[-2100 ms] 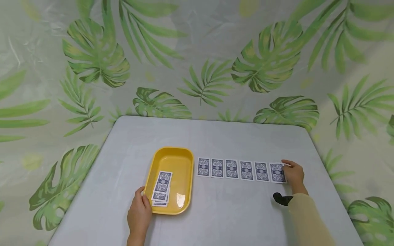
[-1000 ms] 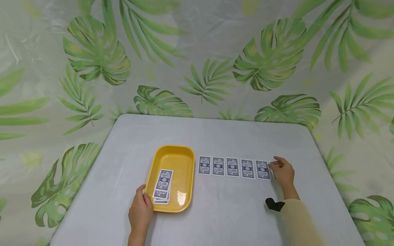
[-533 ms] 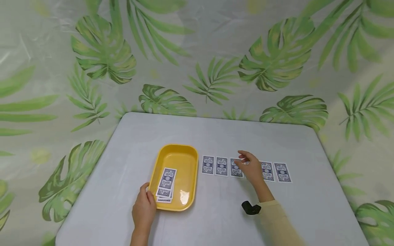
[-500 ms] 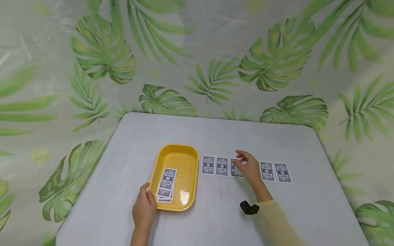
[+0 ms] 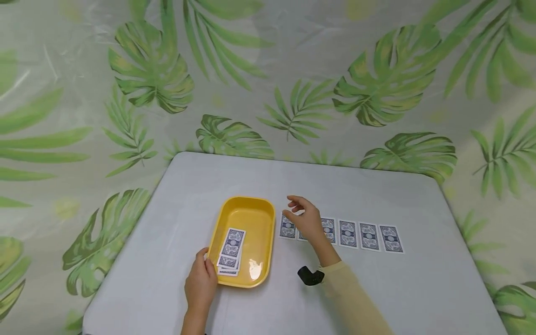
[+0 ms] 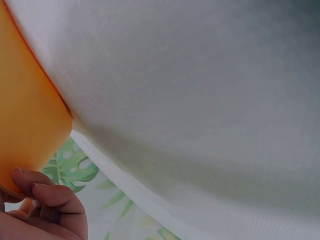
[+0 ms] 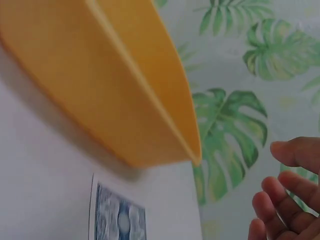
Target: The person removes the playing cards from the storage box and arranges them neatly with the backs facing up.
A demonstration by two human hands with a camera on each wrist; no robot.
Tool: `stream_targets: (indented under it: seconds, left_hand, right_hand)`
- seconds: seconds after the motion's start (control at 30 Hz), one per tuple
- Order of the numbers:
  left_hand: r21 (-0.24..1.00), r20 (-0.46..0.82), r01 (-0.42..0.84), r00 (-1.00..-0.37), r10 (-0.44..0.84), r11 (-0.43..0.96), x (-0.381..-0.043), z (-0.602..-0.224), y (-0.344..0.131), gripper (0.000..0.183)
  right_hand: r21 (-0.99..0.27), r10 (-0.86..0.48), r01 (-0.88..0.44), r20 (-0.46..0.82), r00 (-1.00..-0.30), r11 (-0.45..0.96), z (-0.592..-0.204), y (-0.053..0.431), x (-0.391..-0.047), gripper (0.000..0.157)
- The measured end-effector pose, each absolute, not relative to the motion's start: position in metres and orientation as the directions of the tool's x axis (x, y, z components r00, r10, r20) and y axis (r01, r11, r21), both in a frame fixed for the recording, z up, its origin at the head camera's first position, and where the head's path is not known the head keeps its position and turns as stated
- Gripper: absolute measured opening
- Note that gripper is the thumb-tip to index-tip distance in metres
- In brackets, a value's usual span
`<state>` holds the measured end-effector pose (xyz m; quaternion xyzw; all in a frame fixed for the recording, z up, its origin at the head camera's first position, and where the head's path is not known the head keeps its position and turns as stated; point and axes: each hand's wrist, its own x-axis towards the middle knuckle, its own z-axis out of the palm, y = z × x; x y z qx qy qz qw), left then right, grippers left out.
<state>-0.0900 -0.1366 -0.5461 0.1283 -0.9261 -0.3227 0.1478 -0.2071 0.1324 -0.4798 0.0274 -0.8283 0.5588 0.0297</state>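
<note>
My left hand [image 5: 202, 281] grips the near left edge of a yellow tray [image 5: 255, 237]; in the left wrist view its fingers [image 6: 57, 197] curl at the rim. Several playing cards [image 5: 231, 244], blue-patterned backs up, overlap in a small pile inside. To the tray's right runs a row of face-down cards, with the rightmost card [image 5: 391, 239] slightly askew. Over the row's left end is my right hand [image 5: 307, 221], partly covering the cards beneath. Nothing shows between its loosely bent fingers in the right wrist view, where the leftmost card [image 7: 120, 220] lies below the tray.
A white cloth covers the table [image 5: 418, 288], which has rounded far corners. Behind it hangs a leaf-patterned sheet [image 5: 301, 60]. A small black device [image 5: 311, 276] juts from the right wrist beside a pale yellow sleeve [image 5: 351, 298].
My right hand has left the rightmost card and moved left above the row to the card nearest the tray. The left hand keeps hold of the tray. The head view has shifted slightly.
</note>
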Motion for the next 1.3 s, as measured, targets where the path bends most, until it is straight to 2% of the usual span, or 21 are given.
stream_targets:
  seconds: [0.4, 0.7, 0.9, 1.13, 1.3]
  left_hand:
    - [0.637, 0.186, -0.144, -0.924, -0.333, 0.757, -0.092, -0.542, -0.135, 0.030]
    - [0.642, 0.159, -0.155, -0.931, -0.328, 0.751, -0.093, -0.546, -0.135, 0.031]
    - [0.639, 0.160, -0.163, -0.928, -0.338, 0.752, -0.093, -0.545, -0.136, 0.030]
    - [0.638, 0.143, -0.176, -0.929, -0.341, 0.749, -0.094, -0.545, -0.137, 0.030]
    - [0.634, 0.139, -0.182, -0.929, -0.343, 0.751, -0.093, -0.547, -0.139, 0.031]
  right_hand:
    - [-0.924, -0.108, -0.147, 0.116, -0.987, 0.352, -0.483, 0.069, -0.211, 0.040]
    - [-0.934, -0.150, -0.138, 0.093, -0.984, 0.330, -0.492, 0.037, -0.217, 0.039]
    - [-0.910, -0.162, -0.091, 0.026, -0.986, 0.405, -0.514, 0.021, -0.223, 0.037]
    - [-0.862, -0.173, 0.012, -0.115, -0.978, 0.506, -0.533, 0.007, -0.226, 0.036]
    - [-0.802, -0.202, 0.036, -0.193, -0.960, 0.597, -0.539, 0.002, -0.228, 0.043]
